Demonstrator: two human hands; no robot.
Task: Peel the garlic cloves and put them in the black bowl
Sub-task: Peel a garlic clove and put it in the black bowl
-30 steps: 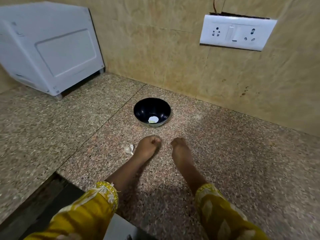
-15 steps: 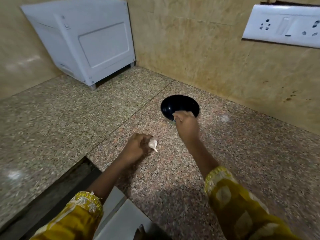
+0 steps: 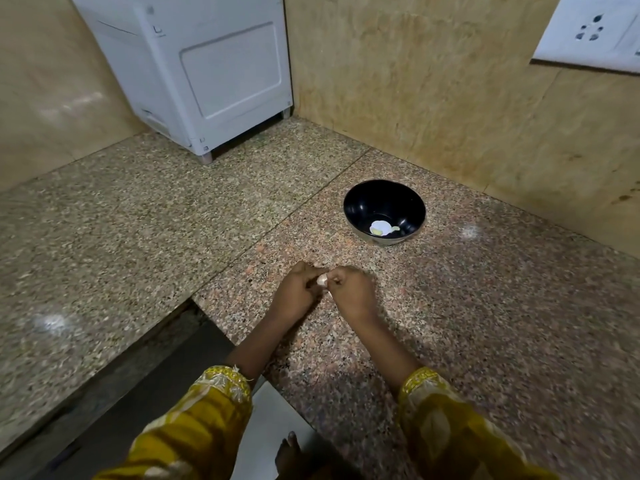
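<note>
Nearest the camera, two yellow sleeves (image 3: pixel 194 420) are covering the forearms over the speckled worktop (image 3: pixel 485 323). The left hand (image 3: pixel 294 292) and right hand (image 3: pixel 351 294) are meeting over it, the fingers of both curled and pinching one pale garlic clove (image 3: pixel 322 279) between them. Beyond the hands and apart from them, the black bowl (image 3: pixel 381 199) is sitting upright on the worktop, holding peeled cloves (image 3: pixel 379 227) at its bottom. Farther back, a white appliance (image 3: pixel 207 71) is standing in the corner, and a socket plate (image 3: pixel 595 32) is hanging on the right wall.
</note>
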